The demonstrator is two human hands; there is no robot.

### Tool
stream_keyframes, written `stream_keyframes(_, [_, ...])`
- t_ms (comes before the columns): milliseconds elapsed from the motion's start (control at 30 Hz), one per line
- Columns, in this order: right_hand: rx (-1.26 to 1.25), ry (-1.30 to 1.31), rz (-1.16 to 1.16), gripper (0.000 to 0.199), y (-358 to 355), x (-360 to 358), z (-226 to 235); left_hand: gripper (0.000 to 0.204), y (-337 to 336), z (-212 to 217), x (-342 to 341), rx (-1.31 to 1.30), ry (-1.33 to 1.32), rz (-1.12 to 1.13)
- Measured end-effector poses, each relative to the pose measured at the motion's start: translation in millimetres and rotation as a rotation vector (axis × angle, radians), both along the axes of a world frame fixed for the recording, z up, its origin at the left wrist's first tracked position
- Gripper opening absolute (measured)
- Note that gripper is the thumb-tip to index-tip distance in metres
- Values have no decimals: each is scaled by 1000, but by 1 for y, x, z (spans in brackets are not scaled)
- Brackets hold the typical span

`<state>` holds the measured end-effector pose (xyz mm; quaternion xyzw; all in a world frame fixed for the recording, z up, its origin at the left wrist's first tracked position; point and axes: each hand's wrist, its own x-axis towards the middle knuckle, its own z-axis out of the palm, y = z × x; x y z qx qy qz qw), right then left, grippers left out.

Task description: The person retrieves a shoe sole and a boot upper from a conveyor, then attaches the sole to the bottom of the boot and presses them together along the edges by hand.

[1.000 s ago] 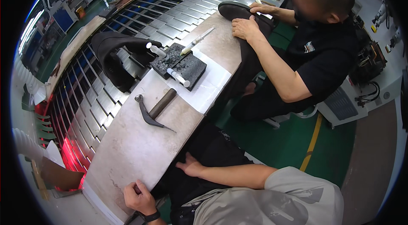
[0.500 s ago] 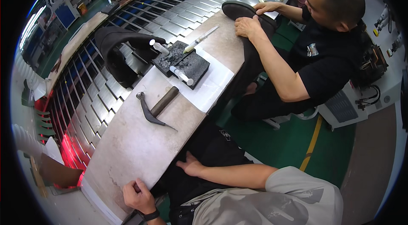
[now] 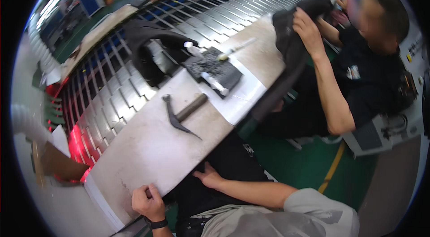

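Observation:
My left hand (image 3: 148, 201), with a dark band at the wrist, rests on the near edge of the pale worktable (image 3: 134, 156). Its fingers are curled closed and nothing shows in them. Lower right of the table edge, my right hand (image 3: 209, 177) lies on my dark-clothed thigh, thumb apart from the fingers, holding nothing. Nearest to both hands on the tabletop is a hammer (image 3: 175, 118) with a curved, pointed metal head and a short dark handle. Beyond it, a rough black block (image 3: 233, 76) on white paper carries several syringes (image 3: 215, 82).
A tall dark boot (image 3: 150, 64) leans beside the block, over the metal slat conveyor (image 3: 109, 102). At right, a seated co-worker (image 3: 371, 76) grips another dark boot (image 3: 291, 35) at the table edge. A brown panel (image 3: 60, 163) stands at the left.
The view has shifted, so the table things sit further right. The co-worker has lifted and turned the boot; its sole no longer shows. My hands stay about where they were.

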<state>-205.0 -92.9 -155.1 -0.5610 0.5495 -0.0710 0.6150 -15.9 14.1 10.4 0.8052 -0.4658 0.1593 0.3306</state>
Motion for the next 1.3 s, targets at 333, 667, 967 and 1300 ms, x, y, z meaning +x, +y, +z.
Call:
stream_keyframes(333, [-34, -70, -153, 83, 2, 3, -6, 15, 1, 13, 5, 0, -29, -84])
stream_keyframes(667, [-45, 15, -57, 91, 3, 3, -7, 14, 2, 2, 1, 22, -17, -64])
stream_keyframes(967, [-36, 39, -98, 89, -3, 2, 19, 16, 2, 2, 0, 32, 20, -75])
stream_keyframes(1300, [58, 17, 64, 106, -1, 0, 19, 18, 4, 2, -1, 11, -9, -60])
